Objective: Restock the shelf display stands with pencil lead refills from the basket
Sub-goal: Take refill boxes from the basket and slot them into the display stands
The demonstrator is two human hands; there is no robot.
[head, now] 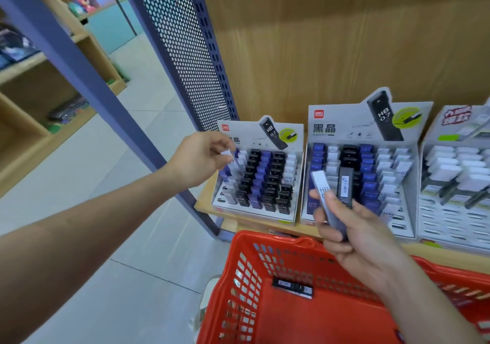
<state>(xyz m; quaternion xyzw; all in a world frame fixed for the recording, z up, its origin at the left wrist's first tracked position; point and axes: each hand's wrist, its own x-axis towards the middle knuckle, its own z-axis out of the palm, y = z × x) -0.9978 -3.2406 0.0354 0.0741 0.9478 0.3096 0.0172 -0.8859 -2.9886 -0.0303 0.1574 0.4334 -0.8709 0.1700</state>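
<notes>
My left hand (200, 158) pinches a white lead refill (228, 155) over the upper left corner of the left display stand (258, 176), which holds rows of black, blue and white refills. In front of the middle display stand (363, 171), my right hand (352, 232) grips two refills upright: a white one marked HB (324, 198) and a dark grey one (345, 187). Below, the red basket (265, 304) holds a black refill (292, 287) on its floor.
A third display stand (456, 182) of white and grey refills stands at the right on the same wooden shelf (254, 217). A blue perforated metal upright (185, 52) borders the shelf on the left. Pale floor tiles and other wooden shelving (39, 84) lie to the left.
</notes>
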